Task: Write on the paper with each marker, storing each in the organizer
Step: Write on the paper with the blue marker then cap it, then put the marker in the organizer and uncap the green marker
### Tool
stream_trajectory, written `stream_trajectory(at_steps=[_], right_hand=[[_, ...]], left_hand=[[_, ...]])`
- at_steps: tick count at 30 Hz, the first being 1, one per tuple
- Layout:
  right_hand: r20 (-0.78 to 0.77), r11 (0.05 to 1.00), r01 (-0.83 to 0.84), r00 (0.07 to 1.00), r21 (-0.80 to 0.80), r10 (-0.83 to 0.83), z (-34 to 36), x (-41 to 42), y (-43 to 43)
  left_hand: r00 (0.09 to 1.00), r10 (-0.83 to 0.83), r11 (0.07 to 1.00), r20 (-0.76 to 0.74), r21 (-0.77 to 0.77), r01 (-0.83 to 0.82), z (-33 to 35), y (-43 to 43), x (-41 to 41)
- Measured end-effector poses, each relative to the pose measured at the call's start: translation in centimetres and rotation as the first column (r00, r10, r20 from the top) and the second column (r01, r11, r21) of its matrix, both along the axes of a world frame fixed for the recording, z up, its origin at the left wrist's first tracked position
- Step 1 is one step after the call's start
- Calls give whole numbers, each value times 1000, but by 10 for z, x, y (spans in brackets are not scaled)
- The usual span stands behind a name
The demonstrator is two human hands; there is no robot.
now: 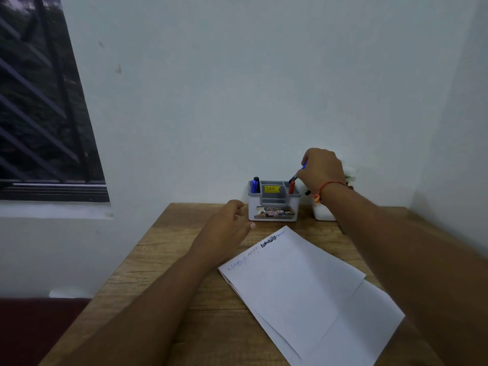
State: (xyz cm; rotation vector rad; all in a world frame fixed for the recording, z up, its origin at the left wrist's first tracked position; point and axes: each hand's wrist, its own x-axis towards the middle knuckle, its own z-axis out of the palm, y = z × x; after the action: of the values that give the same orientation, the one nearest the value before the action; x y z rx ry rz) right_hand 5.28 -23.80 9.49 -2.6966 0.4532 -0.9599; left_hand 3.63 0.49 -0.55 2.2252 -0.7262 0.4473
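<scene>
Two hands work: the right hand (320, 170) grips a blue marker (299, 171) angled into the organizer (273, 207) for storage; the left hand (229, 225) rests loosely open, empty, beside the paper (303, 291).

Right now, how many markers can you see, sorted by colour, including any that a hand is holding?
Blue markers: 2, one standing in the left compartment of the grey plastic organizer at, one blue marker with a dark tip held in the right hand at
Black marker, left compartment: 1
Red marker, right compartment: 1
Total: 4
</scene>
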Motion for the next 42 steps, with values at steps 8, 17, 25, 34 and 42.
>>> stream_trajectory(at_steps=[8,17,25,34,42], right_hand=[[-49,999,-49,998,-14,48,-8,2,3],[-44,997,-76,996,10,76,-14,-1,2],[17,984,-154,988,94,153,-21,-21,-6],[62,927,-140,990,348,126,-25,-82,-35],[-158,943,135,983,305,-90,-78,-86,-84]], left_hand=[[1000,-6,1000,-13,4,6,0,-1,1],[1000,-6,1000,-22,2,6,-1,0,1],[1000,-17,1000,-22,1,17,-1,1,-1],[1000,-20,1000,-12,23,20,0,-3,-4],[1000,-23,998,7,66,22,-2,-7,-5]])
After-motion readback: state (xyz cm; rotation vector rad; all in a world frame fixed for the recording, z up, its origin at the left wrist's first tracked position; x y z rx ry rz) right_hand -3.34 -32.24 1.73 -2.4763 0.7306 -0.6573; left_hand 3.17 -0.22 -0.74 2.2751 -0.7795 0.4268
